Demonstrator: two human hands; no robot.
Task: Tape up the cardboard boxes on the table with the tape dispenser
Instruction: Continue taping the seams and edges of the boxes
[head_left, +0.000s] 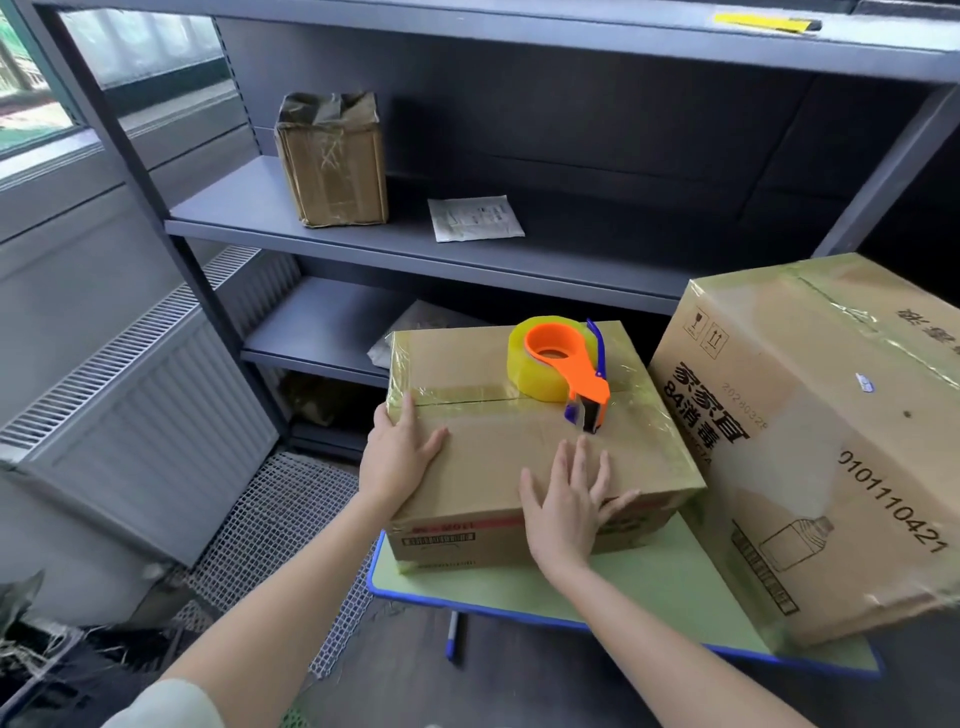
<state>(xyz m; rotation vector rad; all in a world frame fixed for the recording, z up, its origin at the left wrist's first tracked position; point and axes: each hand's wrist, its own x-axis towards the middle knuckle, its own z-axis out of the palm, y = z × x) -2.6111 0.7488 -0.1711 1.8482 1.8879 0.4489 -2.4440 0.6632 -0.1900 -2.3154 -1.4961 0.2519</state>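
Observation:
A small cardboard box (498, 447) sits on the green table (649, 587), its top seam and edges covered with clear tape. An orange tape dispenser (563, 366) holding a yellowish roll lies on the box's top, nobody holding it. My left hand (397, 457) lies flat over the box's near left edge with its fingers straight. My right hand (569, 506) presses flat on the near right part of the top, fingers spread, the thumb over the front edge. A larger taped box (821, 452) with black print stands tilted on the table to the right, touching the small one.
A grey metal shelf unit (519, 260) rises right behind the table. On it are a taped brown box (332, 161) and a white paper sheet (475, 218). A radiator (140, 405) lines the left wall, with mesh grating (280, 525) on the floor.

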